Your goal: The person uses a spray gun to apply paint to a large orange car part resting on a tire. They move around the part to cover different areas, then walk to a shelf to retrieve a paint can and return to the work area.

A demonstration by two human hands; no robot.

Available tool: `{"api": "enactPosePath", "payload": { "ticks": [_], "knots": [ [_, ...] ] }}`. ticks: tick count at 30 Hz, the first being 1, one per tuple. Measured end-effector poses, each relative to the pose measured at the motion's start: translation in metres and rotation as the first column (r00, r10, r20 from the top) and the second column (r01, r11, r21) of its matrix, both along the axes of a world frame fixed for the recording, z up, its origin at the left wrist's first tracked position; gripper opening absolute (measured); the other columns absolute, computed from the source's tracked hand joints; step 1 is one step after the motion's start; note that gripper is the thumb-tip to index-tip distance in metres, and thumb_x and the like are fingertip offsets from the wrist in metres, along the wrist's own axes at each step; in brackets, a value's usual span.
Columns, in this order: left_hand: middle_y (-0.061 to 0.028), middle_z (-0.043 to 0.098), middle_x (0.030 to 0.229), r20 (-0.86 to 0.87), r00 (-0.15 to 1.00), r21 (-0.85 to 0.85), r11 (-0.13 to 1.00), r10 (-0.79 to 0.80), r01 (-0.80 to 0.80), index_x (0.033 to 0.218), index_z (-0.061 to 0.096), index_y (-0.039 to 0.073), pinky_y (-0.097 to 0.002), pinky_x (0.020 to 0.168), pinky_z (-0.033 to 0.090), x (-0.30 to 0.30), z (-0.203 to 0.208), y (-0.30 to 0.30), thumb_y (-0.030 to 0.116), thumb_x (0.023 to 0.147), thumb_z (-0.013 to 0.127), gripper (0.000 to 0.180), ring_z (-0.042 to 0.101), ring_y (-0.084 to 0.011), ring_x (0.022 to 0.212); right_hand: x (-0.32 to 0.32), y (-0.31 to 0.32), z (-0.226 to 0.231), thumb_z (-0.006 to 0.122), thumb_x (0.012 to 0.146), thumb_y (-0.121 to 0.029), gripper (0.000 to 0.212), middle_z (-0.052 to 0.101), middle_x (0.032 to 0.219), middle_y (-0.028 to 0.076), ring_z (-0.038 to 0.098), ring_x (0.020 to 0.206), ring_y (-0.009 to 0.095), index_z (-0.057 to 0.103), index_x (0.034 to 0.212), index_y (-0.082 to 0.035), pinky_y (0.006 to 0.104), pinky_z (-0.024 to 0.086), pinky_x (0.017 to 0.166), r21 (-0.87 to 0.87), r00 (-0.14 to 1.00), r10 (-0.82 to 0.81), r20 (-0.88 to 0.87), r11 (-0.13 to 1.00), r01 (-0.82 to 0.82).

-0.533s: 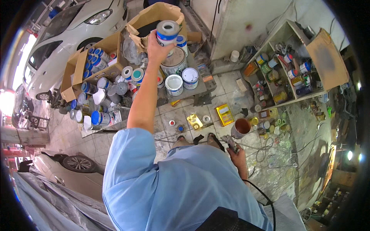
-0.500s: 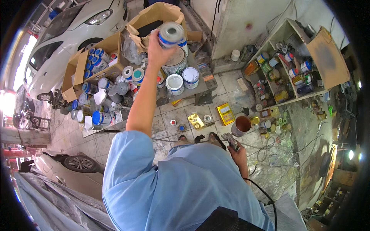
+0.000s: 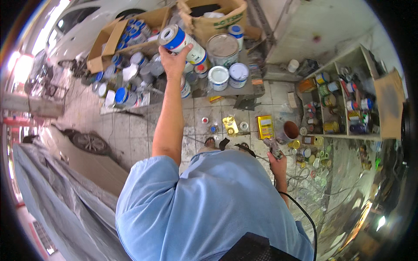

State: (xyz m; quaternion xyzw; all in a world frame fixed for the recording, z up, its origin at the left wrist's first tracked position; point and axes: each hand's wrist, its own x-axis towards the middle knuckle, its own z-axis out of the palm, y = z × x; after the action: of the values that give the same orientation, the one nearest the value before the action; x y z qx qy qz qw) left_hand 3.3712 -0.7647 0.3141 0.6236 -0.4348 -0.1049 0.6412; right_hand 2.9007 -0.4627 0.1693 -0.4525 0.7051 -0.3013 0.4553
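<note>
My left hand (image 3: 174, 63) is wrapped round a tall blue-and-white can (image 3: 191, 51), tilted and raised over the cluttered bench. Beneath and beside it stand a large metal tin (image 3: 223, 50), an open tub of pale paint (image 3: 218, 77) and a white tub with a lilac-white lid (image 3: 238, 74). Low at my right side, my right hand (image 3: 278, 163) is closed on a grey, paint-smeared tool (image 3: 273, 147) shaped like a spray gun. A reddish-brown bucket (image 3: 290, 130) stands on the floor just beyond that tool.
Cardboard boxes (image 3: 98, 58) of cans sit at the bench's left, with a paper sack (image 3: 213, 26) behind. Yellow tins (image 3: 264, 127) stand on the tiled floor. An open shelf (image 3: 344, 95) of cans is at right, hoses (image 3: 300, 174) nearby. Cars (image 3: 89, 26) are at left.
My left hand has turned the blue-and-white can, so its side and label now show, and drawn it slightly left relative to the tubs. The view has shifted; my right hand keeps its hold.
</note>
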Motion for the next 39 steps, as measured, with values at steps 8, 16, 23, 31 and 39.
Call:
{"api": "enactPosePath", "payload": {
  "ticks": [8,16,23,31,39],
  "knots": [
    [-0.0213,0.068,0.122,0.243,0.893,0.129,0.9,0.378,-0.416,0.126,0.057,-0.004,-0.0423,0.099,0.051,0.142,-0.028,0.103,0.041,0.064,0.096,0.086,0.067,-0.0332,0.111,0.003,0.033,0.015,0.077,0.093,-0.022,0.026,0.052,0.061,-0.004,0.044,0.046,0.008,0.059,0.079,-0.009,0.0284,0.033,0.042,0.218,0.937,-0.342,0.067,0.922,0.321],
    [-0.0174,0.066,0.126,0.038,0.885,0.333,0.829,0.465,-0.45,0.131,0.053,0.001,-0.0413,0.1,0.05,0.178,-0.15,0.221,0.025,0.064,0.096,0.083,0.065,-0.0306,0.114,0.042,0.037,0.047,0.079,0.091,-0.023,0.033,0.05,0.059,-0.002,0.044,0.043,0.01,0.054,0.074,-0.01,0.03,0.034,0.041,0.277,0.925,-0.36,-0.124,0.882,0.381],
    [-0.0158,0.063,0.131,-0.197,0.942,0.189,0.954,0.271,-0.235,0.138,0.048,0.001,-0.0392,0.096,0.054,0.169,-0.106,0.189,0.018,0.069,0.095,0.085,0.066,-0.0259,0.116,0.069,0.022,0.056,0.08,0.091,-0.024,0.033,0.052,0.06,-0.001,0.046,0.045,0.01,0.056,0.075,-0.008,0.0295,0.035,0.042,0.241,0.944,-0.323,-0.073,0.912,0.331],
    [-0.0155,0.062,0.134,-0.073,0.996,-0.111,0.993,-0.045,0.037,0.141,0.047,0.002,-0.0418,0.103,0.053,0.166,-0.022,-0.018,0.029,0.065,0.098,0.095,0.063,-0.0268,0.121,0.081,0.022,0.052,0.08,0.09,-0.022,0.028,0.052,0.059,-0.004,0.045,0.044,0.008,0.058,0.081,-0.009,0.0281,0.034,0.041,0.21,0.94,-0.339,-0.036,0.917,0.338],
    [-0.0192,0.072,0.118,0.159,0.987,0.19,0.981,-0.004,-0.027,0.126,0.055,-0.001,-0.0426,0.098,0.053,0.148,-0.026,-0.103,0.039,0.059,0.099,0.089,0.069,-0.0324,0.112,0.057,0.029,0.019,0.081,0.089,-0.022,0.025,0.053,0.062,-0.003,0.047,0.049,0.008,0.06,0.089,-0.008,0.0293,0.034,0.043,0.143,0.966,-0.257,0.014,0.957,0.252]
  ]
}}
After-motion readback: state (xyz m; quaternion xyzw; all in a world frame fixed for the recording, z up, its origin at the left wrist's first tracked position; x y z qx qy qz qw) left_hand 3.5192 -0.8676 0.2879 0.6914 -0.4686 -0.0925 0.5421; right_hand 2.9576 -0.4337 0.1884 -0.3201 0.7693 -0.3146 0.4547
